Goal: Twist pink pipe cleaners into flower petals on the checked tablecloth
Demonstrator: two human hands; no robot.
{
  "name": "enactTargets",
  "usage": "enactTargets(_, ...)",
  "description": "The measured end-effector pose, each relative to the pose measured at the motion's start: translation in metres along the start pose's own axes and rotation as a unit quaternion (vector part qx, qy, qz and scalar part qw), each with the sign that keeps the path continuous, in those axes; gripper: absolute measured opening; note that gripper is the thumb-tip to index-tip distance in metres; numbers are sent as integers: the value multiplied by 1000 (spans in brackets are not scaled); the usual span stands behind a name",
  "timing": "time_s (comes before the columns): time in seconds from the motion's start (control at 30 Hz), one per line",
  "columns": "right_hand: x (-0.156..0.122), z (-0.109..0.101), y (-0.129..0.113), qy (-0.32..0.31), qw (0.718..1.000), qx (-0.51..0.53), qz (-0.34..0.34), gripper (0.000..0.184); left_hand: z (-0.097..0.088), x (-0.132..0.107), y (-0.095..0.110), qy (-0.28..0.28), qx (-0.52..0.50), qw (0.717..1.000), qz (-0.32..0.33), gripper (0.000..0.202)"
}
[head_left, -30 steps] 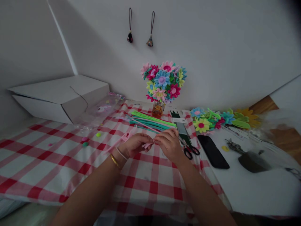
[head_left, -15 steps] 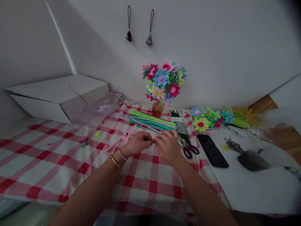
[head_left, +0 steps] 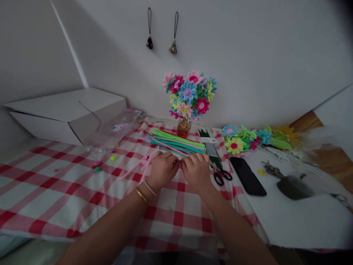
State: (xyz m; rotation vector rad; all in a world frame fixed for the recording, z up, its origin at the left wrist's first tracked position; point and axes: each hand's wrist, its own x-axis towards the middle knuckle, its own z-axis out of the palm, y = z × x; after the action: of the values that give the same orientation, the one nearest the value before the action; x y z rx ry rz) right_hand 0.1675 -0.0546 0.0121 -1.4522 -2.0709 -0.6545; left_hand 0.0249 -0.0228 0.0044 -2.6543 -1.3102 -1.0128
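Note:
My left hand [head_left: 163,169] and my right hand [head_left: 196,170] meet fingertip to fingertip above the checked cloth, both closed in a pinch. A tiny reddish bit shows between the fingertips; what they hold is mostly hidden. Looped pink pipe cleaners [head_left: 145,161] lie beside and behind my left hand; whether it touches them I cannot tell. Beyond the hands is a bundle of green, teal and pink pipe cleaners [head_left: 179,141]. Black-handled scissors [head_left: 223,176] lie right of my right hand, near a pack of dark green stems [head_left: 210,145].
A glass vase [head_left: 184,127] of fuzzy flowers [head_left: 189,92] stands at the back. Left are a white box [head_left: 66,110], a clear plastic bag [head_left: 116,129] and small pompoms [head_left: 97,169]. Right lie a phone [head_left: 248,176], more fuzzy flowers [head_left: 234,145] and keys [head_left: 271,169].
My left hand has turned, its knuckles now higher and its wrist slightly further right. The fingertips of both hands stay together. The whole view has shifted slightly.

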Motion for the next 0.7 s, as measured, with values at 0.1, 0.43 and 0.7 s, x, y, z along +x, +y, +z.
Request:
enactTargets(0.1,-1,-1,-3,-3,1000,-17,8,17,2,0,3,-8,-38,998,-52,23)
enactTargets(0.43,1,5,-1,-15,973,176,148,14,4,0,4,-19,-329,932,-151,16)
enactTargets(0.7,4,11,6,-136,518,767,353,11,-3,1,10,54,-475,867,-141,15)
